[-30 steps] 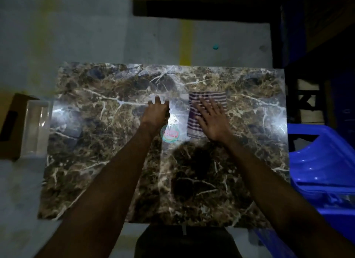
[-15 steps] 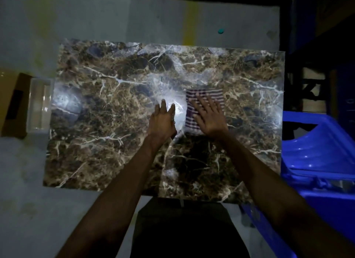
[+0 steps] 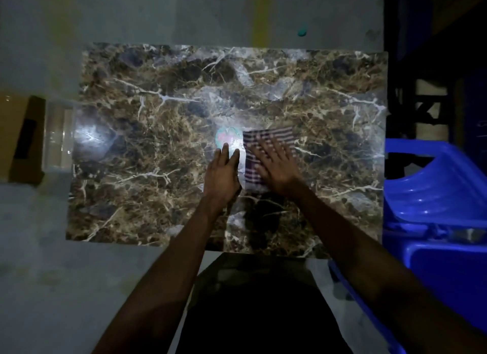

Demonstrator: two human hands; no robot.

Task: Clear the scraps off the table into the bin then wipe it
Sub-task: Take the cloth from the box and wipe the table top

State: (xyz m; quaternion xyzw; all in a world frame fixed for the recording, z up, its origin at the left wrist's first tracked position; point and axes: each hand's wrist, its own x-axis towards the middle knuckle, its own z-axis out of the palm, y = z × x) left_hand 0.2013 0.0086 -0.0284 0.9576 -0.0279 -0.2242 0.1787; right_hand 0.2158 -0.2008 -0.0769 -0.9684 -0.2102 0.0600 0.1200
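Presently the wiping step is judged to be in hand. The right hand lies flat, fingers straight and spread, pressing a striped cloth against the marble-patterned table near its centre. The left hand rests just beside it, to its left, fingers straight and close together, palm down on the surface, holding nothing. Just beyond the left fingertips sits a small round label or sticker, partly washed out by glare; whether it is a scrap or fixed to the table cannot be told.

No loose scraps are evident elsewhere on the tabletop, though the lighting is dim and the busy marble pattern could hide small pieces. A clear container stands at the table's left edge, next to a cardboard box; a blue plastic crate stands to the right. Which of these serves as the bin cannot be determined.

The next move calls for firm flat pressure on the cloth, carried in overlapping passes to the edges and corners, with the free hand kept out of the cloth's path.
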